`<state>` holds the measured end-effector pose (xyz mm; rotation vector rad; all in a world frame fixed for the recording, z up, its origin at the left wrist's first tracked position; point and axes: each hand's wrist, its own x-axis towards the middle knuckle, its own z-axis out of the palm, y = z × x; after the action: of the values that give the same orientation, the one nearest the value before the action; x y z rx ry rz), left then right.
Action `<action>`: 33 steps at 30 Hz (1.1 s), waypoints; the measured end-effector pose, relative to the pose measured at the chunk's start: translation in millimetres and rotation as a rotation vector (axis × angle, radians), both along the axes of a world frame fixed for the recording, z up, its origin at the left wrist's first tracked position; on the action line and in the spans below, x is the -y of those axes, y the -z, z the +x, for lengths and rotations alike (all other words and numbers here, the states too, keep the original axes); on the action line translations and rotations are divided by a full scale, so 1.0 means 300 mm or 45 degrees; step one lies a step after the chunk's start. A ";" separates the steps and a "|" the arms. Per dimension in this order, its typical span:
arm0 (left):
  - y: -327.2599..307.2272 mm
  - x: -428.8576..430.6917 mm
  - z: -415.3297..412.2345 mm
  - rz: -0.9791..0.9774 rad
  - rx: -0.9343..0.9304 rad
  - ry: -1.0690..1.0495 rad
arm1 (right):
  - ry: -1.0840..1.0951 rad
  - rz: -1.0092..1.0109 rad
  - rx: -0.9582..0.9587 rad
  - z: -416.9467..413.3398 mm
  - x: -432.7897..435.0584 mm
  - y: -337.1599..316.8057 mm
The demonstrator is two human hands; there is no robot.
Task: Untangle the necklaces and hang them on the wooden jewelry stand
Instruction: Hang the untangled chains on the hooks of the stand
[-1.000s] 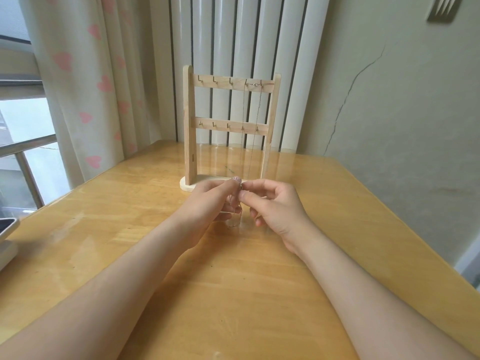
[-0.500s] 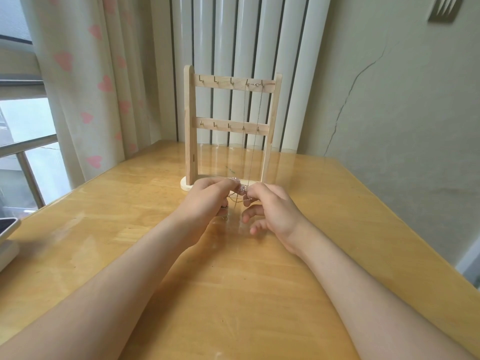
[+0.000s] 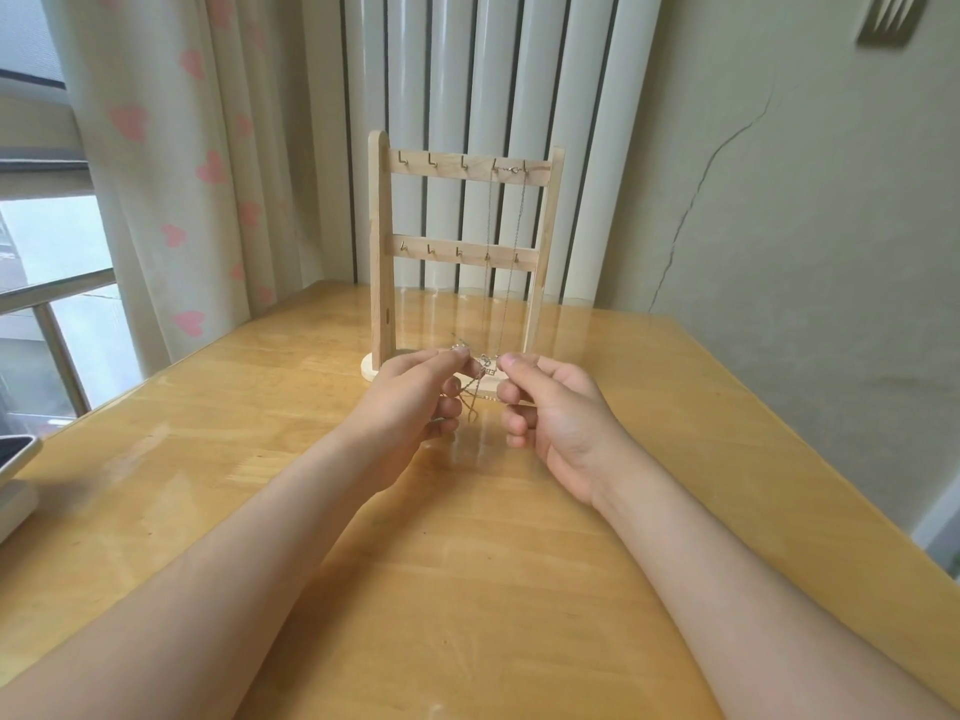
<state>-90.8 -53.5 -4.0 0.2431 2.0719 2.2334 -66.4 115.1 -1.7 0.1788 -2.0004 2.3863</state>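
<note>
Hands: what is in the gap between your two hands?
In the head view, a thin tangled necklace chain stretches between the left hand and the right hand, both pinching it, in front of the stand.

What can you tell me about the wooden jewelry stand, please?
The wooden jewelry stand is pale, unfinished-looking wood: two upright posts on a flat base, joined by two crossbars with five small metal hooks each. It stands upright near the far edge of the table. A thin chain hangs from the upper bar's two right hooks.
</note>
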 end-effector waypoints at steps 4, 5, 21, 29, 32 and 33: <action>0.001 0.005 -0.007 0.000 -0.028 -0.122 | 0.032 0.151 0.026 -0.007 -0.004 0.011; 0.002 0.004 -0.008 0.026 -0.032 -0.136 | 0.040 0.211 0.026 -0.008 -0.006 0.015; -0.005 0.015 -0.029 0.394 0.043 -0.201 | 0.315 1.050 -0.259 -0.009 -0.037 0.050; 0.000 0.023 -0.034 0.377 0.058 -0.247 | 0.535 1.366 -0.232 -0.025 -0.052 0.057; -0.001 0.021 -0.032 0.349 0.058 -0.237 | 0.556 1.434 -0.226 -0.017 -0.048 0.051; -0.001 0.020 -0.031 0.346 0.059 -0.230 | 0.551 1.448 -0.230 -0.016 -0.047 0.049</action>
<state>-100.0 -59.5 -3.6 0.0208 1.8297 2.5996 -71.2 129.3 -16.3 -0.0353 -2.6519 0.7752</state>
